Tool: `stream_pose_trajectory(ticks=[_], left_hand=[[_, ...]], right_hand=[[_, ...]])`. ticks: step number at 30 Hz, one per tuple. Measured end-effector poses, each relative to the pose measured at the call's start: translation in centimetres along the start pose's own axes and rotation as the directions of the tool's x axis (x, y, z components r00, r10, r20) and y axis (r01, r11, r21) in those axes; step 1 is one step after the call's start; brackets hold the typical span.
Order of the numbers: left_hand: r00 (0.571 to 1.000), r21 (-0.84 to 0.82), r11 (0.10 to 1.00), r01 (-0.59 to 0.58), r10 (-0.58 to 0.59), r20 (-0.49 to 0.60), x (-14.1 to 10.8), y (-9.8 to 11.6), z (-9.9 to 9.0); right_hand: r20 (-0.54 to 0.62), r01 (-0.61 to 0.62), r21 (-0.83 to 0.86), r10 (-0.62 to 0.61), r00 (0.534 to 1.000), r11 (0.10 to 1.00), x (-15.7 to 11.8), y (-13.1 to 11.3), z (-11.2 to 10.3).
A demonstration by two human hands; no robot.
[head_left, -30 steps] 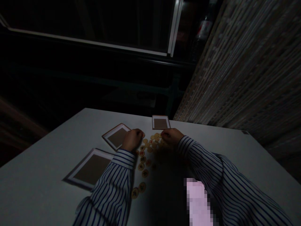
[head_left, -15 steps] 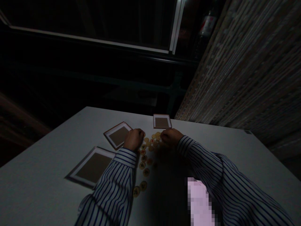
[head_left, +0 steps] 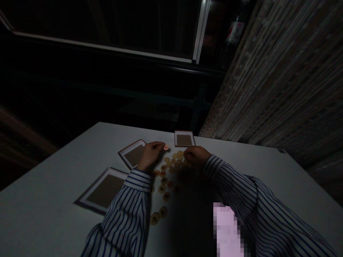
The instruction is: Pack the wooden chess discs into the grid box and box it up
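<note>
Several round wooden pieces [head_left: 162,189] with black or red characters lie on the white table [head_left: 59,185], some of them face without marks. My left hand [head_left: 151,154] pinches one red-marked piece [head_left: 166,147] at its fingertips, raised a little over the table, beside the middle tray. My right hand [head_left: 197,156] is closed at the right edge of the group of pieces. Its fingertips are in shadow, and what they hold, if anything, cannot be made out.
Three shallow trays stand on the table: a large one [head_left: 105,189] at left, a middle one [head_left: 134,154] behind my left wrist, and a small one [head_left: 184,140] at the back. A strand curtain [head_left: 281,78] hangs at right, near a bottle [head_left: 235,32].
My left hand has turned and shifted slightly left, and the red-marked piece in its fingers now shows. More pieces are visible beside my left wrist. My right hand has barely moved.
</note>
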State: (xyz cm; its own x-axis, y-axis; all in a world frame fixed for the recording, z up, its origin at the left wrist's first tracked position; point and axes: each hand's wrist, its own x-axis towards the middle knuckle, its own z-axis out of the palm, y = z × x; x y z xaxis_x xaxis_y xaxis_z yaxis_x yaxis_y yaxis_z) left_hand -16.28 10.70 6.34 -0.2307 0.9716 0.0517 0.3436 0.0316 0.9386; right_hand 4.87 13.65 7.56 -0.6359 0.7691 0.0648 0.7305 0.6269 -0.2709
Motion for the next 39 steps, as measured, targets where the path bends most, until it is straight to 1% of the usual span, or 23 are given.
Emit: stream_pose_trajectory(ticks=[5, 10, 17, 20, 24, 32, 35, 39], left_hand=[[1.0, -0.126, 0.992, -0.009, 0.009, 0.004, -0.3, 1.0, -0.3], [0.999, -0.297, 0.955, -0.001, 0.014, 0.042, -0.4, 1.7, -0.4], [0.995, -0.39, 0.92, 0.047, -0.01, 0.097, -1.4, 3.6, -0.4], [0.994, -0.395, 0.918, 0.049, -0.006, 0.108, -1.8, 4.2, -0.2], [0.993, -0.376, 0.926, 0.038, 0.006, 0.116, -2.4, 4.9, 0.1], [0.991, -0.311, 0.949, -0.051, 0.087, 0.102, -3.9, 6.8, 0.9], [0.99, -0.284, 0.958, -0.044, 0.079, 0.114, -4.6, 7.5, 1.4], [0.986, -0.319, 0.947, -0.029, 0.08, 0.147, -5.5, 8.1, 2.2]], right_hand=[[-0.01, -0.004, 0.016, 0.004, 1.0, 1.0, -0.2, -0.3, -0.5], [-0.042, -0.004, 0.02, 0.005, 0.999, 1.0, -0.5, -0.6, -1.3], [-0.115, 0.0, 0.068, 0.007, 0.993, 0.998, -1.9, -0.6, -2.6], [-0.141, -0.018, 0.084, 0.03, 0.99, 0.996, -2.8, -0.3, -3.2], [-0.204, -0.039, 0.118, 0.063, 0.977, 0.992, -3.9, 0.3, -4.1], [-0.329, -0.04, 0.238, 0.119, 0.937, 0.97, -7.0, 1.8, -5.1], [-0.346, -0.054, 0.286, 0.156, 0.925, 0.957, -8.1, 2.2, -5.2], [-0.37, -0.038, 0.311, 0.158, 0.915, 0.95, -9.3, 2.6, -5.3]])
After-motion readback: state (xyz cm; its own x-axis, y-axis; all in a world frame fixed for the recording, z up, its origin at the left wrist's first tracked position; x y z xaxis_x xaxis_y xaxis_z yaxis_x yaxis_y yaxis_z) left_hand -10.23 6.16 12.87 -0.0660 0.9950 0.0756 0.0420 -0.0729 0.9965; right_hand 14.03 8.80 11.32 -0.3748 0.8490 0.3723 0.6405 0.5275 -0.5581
